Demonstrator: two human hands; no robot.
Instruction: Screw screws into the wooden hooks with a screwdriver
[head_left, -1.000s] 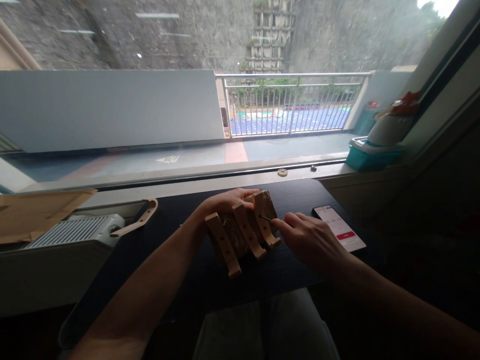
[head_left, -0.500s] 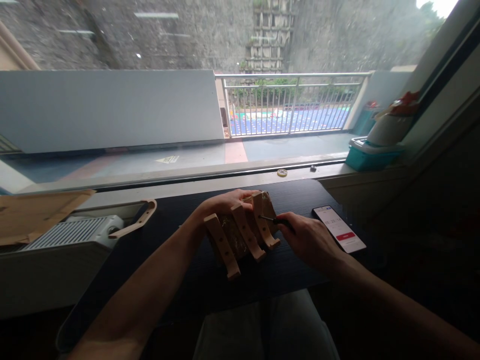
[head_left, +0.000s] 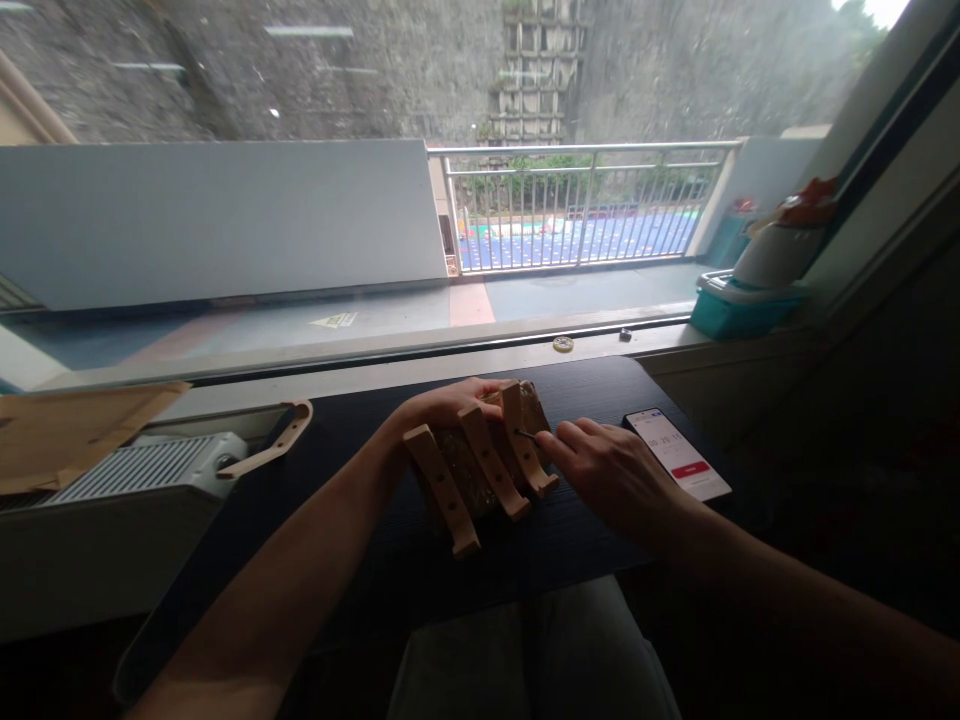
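Three pale wooden hooks, the left one (head_left: 433, 468), the middle one (head_left: 489, 462) and the right one (head_left: 511, 410), lie side by side across a dark brown board (head_left: 466, 462). Each hook has dark screw holes. My left hand (head_left: 454, 402) is wrapped over the board's far edge, its fingers partly hidden behind the hooks. Closed around a screwdriver (head_left: 528, 436) is my right hand (head_left: 596, 462), which covers the handle. The thin shaft points left, its tip at the upper hole of the right hook.
Dark table (head_left: 577, 540) underneath. A phone (head_left: 679, 455) lies right of my right hand. At left, a loose wooden hook (head_left: 281, 440) rests by a white radiator (head_left: 161, 465) and cardboard (head_left: 82, 430). A tape roll (head_left: 562, 344) and teal box (head_left: 742, 308) sit on the sill.
My right hand has shifted slightly left and its fingers have moved forward over the screwdriver, so less of it shows. My left hand and the board stay almost where they were.
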